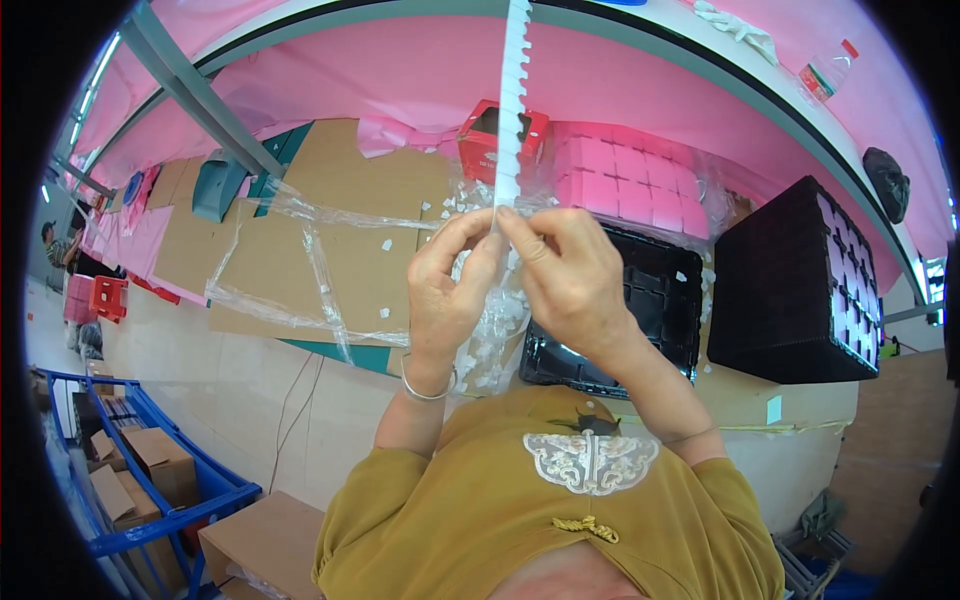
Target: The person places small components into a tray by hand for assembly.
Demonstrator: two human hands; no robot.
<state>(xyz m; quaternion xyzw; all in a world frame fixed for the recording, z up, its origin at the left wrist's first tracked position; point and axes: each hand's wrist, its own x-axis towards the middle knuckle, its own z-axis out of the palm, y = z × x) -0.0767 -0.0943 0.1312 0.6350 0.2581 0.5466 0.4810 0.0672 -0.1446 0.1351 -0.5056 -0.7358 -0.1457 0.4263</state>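
A long white strip (pixel 512 120) with one notched edge runs upward from my fingers and out past the top of the head view. My left hand (pixel 445 285) pinches its lower end between thumb and fingers. Just to the right, my right hand (pixel 575 275) pinches the same end, fingertips nearly touching the left ones. Small white scraps (pixel 487 370) lie below and around my hands on clear plastic film. A shallow black plastic tray (pixel 665 325) sits partly under my right forearm.
A red box (pixel 478 160) and a stack of pink trays (pixel 630 185) stand beyond my hands. On the right is a tall black stack (pixel 765 290). Cardboard (pixel 370 180) with clear film covers the left surface. A grey metal rail (pixel 770 120) crosses the far side.
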